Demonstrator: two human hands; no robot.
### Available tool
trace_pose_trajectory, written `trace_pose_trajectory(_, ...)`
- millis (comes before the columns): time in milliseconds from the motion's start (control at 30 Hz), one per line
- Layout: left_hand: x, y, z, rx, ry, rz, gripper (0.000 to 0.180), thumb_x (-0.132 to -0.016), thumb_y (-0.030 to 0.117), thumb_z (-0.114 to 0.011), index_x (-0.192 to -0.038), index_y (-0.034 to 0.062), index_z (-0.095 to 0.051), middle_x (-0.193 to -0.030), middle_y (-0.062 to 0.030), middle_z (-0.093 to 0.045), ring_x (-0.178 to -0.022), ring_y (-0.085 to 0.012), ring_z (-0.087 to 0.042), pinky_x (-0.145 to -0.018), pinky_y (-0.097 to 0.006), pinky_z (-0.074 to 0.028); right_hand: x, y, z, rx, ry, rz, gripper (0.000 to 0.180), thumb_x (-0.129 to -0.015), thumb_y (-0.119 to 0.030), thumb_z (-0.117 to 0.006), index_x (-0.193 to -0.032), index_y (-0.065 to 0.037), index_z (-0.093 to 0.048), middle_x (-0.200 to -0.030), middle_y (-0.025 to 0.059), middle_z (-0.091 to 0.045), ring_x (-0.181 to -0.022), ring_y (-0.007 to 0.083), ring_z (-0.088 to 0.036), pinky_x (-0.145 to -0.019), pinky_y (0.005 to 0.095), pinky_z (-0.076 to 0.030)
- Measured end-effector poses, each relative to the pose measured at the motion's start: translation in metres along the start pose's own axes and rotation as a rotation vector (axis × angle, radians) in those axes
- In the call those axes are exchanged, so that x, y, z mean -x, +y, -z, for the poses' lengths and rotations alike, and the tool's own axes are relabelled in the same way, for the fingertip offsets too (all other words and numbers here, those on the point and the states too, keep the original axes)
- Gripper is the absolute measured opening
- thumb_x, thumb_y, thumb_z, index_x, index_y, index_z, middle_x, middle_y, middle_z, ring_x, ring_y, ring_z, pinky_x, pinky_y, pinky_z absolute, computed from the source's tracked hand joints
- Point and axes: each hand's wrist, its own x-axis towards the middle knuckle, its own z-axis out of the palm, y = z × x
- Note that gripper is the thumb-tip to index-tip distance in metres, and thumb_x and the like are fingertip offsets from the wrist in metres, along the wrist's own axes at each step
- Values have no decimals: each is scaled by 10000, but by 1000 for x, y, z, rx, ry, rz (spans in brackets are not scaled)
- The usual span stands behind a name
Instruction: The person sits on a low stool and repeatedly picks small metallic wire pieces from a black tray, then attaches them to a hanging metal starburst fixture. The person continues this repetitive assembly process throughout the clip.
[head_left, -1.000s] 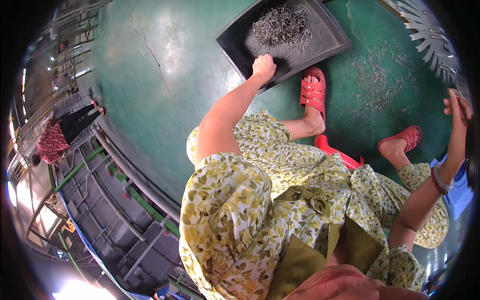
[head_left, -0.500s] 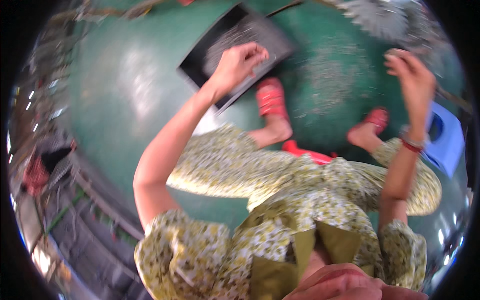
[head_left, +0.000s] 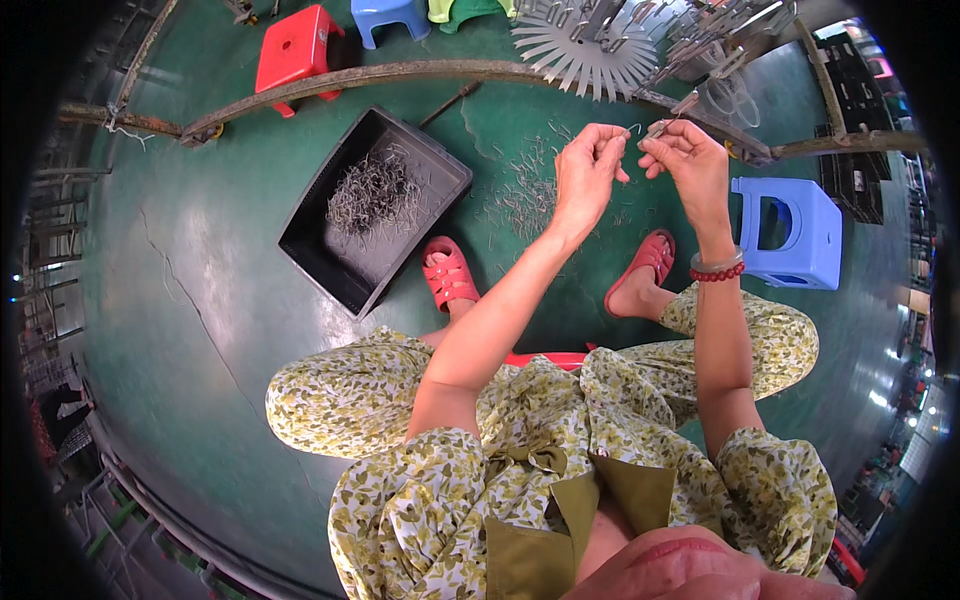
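Observation:
My left hand is raised in front, its thumb and forefinger pinched on a thin metal hook whose curved end points toward the other hand. Close by on the right, my right hand is closed on a small metal piece at its fingertips; its exact kind is too small to tell. A narrow gap separates the two hands. Below and left of them, a black plastic bin on the floor contains a heap of thin wire hooks. More loose wire hooks lie scattered on the green floor.
A wooden bar crosses ahead, with a slotted metal disc and hanging metal parts beyond. A blue stool stands at right, a red stool at far left. Black crates stand at far right.
My hands were wide apart, the left over the bin and the right off to the right. They have come together in front, and the view has shifted.

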Motion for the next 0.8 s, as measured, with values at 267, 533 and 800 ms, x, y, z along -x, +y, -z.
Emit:
trace_pose_trajectory(267, 1, -1, -3, -4, -110, 61, 151, -875, 79, -548, -966, -29, -601, -732, -42, -612, -587, -73, -554, -525, -227, -449, 1, -1, 8, 35, -18, 16, 110, -793, 7, -633, -874, 63, -583, -726, 64, -620, -610, 105, -605, -523, 207, -481)
trace_pose_trajectory(533, 9, -8, 9, -105, -285, 34, 158, -889, 85, -547, -1006, -13, -584, -797, -31, -592, -667, -101, -588, -607, -221, -455, 12, -2, 21, 80, -98, 18, 117, -777, -17, -645, -859, 52, -598, -744, 73, -639, -617, 106, -610, -541, 216, -481)
trace_pose_trajectory(800, -18, -31, 25, 140, -403, 268, 266, -868, 145, -599, -1067, -31, -596, -914, -90, -623, -785, -152, -612, -718, -270, -530, -11, -35, 9, 473, -192, -14, 189, -698, -54, -664, -823, 77, -609, -635, 96, -632, -558, 118, -626, -564, 229, -485)
